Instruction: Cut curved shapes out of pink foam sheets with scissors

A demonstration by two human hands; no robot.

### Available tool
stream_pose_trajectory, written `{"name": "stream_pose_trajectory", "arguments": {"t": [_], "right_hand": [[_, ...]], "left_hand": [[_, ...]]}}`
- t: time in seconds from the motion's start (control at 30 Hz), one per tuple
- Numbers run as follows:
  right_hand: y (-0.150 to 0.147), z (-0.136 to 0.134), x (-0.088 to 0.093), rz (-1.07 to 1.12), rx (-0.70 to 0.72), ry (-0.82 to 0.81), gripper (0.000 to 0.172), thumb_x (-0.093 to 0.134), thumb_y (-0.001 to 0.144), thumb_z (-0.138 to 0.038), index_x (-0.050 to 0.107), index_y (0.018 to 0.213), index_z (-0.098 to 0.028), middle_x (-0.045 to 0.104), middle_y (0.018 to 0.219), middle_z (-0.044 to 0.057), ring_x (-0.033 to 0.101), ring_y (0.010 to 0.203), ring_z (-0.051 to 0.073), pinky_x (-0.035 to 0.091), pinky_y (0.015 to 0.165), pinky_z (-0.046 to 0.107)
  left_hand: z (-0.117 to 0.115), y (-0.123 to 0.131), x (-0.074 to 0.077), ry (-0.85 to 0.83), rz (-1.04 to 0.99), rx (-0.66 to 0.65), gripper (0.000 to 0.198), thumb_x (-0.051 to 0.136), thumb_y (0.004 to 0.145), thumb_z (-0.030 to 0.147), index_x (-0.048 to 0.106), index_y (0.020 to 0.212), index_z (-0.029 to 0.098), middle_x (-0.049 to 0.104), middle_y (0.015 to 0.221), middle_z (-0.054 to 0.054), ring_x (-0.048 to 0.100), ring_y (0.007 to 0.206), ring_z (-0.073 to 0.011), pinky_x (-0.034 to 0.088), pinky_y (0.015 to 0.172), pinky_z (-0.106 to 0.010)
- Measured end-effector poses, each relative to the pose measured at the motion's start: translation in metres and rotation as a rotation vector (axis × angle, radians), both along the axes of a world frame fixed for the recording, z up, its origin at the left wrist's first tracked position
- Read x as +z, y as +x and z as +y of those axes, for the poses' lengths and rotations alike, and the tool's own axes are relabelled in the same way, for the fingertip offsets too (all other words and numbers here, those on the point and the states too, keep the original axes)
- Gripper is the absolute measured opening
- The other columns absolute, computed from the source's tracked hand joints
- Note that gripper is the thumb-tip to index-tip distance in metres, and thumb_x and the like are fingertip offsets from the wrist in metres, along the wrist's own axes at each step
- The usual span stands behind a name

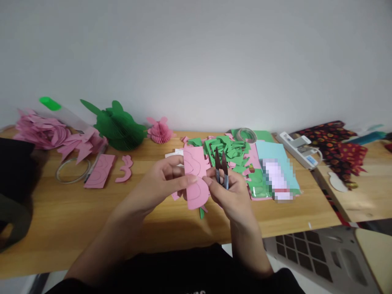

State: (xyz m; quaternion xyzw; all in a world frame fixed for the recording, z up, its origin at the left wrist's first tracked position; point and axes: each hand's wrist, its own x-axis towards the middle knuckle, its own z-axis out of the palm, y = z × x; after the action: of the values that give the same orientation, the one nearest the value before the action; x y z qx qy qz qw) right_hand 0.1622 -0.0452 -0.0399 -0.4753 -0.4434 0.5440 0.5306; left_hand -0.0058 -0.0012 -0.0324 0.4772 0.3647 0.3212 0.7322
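Note:
Between my two hands is a strip of pink paper (195,194) with curved outlines drawn on it; its lower right corner is cut round. My left hand (167,177) pinches the paper from the left, thumb on top. My right hand (231,192) holds a pair of scissors (222,167), blades pointing up and apart, while its thumb and finger touch the paper's right edge. Behind the hands lies a heap of green paper scraps (228,149) mixed with pink ones. To the left rest another marked pink paper piece (100,170) and a wavy pink cutout (125,168).
Along the wall stand a green honeycomb paper figure (121,126), a small pink one (159,130) and pink paper bundles (43,128). Tape rolls (246,135) lie about. Light blue sheets (277,153), a power strip (298,150) and dark patterned cloth (330,141) are to the right.

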Motion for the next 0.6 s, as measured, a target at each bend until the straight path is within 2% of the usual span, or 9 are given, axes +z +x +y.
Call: {"name": "stream_pose_trajectory", "arguments": {"t": [0.07,0.13,0.2,0.3,0.47,0.6], "right_hand": [[0.002,-0.001,0.004,-0.064,0.051,0.033,0.014,0.069,0.078,-0.025,0.061,0.070,-0.017,0.042,0.050,-0.008,0.030,0.042,0.006,0.022,0.038,0.021],[0.003,-0.004,0.007,-0.114,0.045,0.070,0.012,0.071,0.077,-0.022,0.061,0.070,-0.018,0.042,0.052,-0.008,0.031,0.044,0.007,0.025,0.040,0.021],[0.003,-0.009,0.008,-0.133,-0.055,0.085,0.012,0.074,0.077,-0.024,0.063,0.076,-0.020,0.040,0.052,-0.008,0.031,0.045,0.008,0.027,0.041,0.022],[0.002,-0.020,0.001,-0.035,-0.205,0.089,0.019,0.070,0.083,-0.038,0.063,0.083,-0.021,0.038,0.053,-0.007,0.029,0.044,0.008,0.026,0.040,0.023],[0.004,-0.033,-0.019,0.250,0.019,0.003,0.039,0.054,0.091,-0.055,0.058,0.077,-0.020,0.030,0.048,-0.009,0.018,0.039,0.007,0.019,0.036,0.021],[0.000,-0.032,-0.025,0.307,0.129,-0.105,0.045,0.050,0.091,-0.060,0.054,0.073,-0.019,0.032,0.049,-0.008,0.019,0.039,0.006,0.016,0.035,0.019]], "left_hand": [[0.000,-0.001,0.001,0.009,0.019,-0.011,0.018,0.072,0.079,0.032,0.068,0.083,0.015,0.067,0.062,-0.002,0.058,0.051,-0.0107,0.041,0.046,-0.019],[-0.001,-0.001,0.003,-0.006,-0.009,-0.016,0.019,0.070,0.080,0.032,0.068,0.075,0.014,0.065,0.059,-0.002,0.056,0.050,-0.0100,0.041,0.046,-0.019],[-0.001,-0.001,0.004,-0.033,-0.056,0.021,0.016,0.072,0.077,0.031,0.068,0.076,0.015,0.065,0.058,-0.001,0.055,0.048,-0.0099,0.043,0.046,-0.020],[-0.002,0.002,0.006,-0.073,-0.105,0.121,0.017,0.077,0.072,0.028,0.068,0.079,0.016,0.067,0.057,0.000,0.056,0.045,-0.0100,0.043,0.044,-0.019],[-0.002,0.007,0.009,-0.111,-0.142,0.223,0.020,0.082,0.066,0.025,0.065,0.069,0.014,0.066,0.051,0.001,0.056,0.040,-0.0088,0.045,0.042,-0.018],[-0.001,0.012,0.012,-0.120,-0.200,0.291,0.024,0.084,0.062,0.025,0.062,0.063,0.015,0.065,0.048,0.001,0.057,0.039,-0.0093,0.045,0.041,-0.018]]}}
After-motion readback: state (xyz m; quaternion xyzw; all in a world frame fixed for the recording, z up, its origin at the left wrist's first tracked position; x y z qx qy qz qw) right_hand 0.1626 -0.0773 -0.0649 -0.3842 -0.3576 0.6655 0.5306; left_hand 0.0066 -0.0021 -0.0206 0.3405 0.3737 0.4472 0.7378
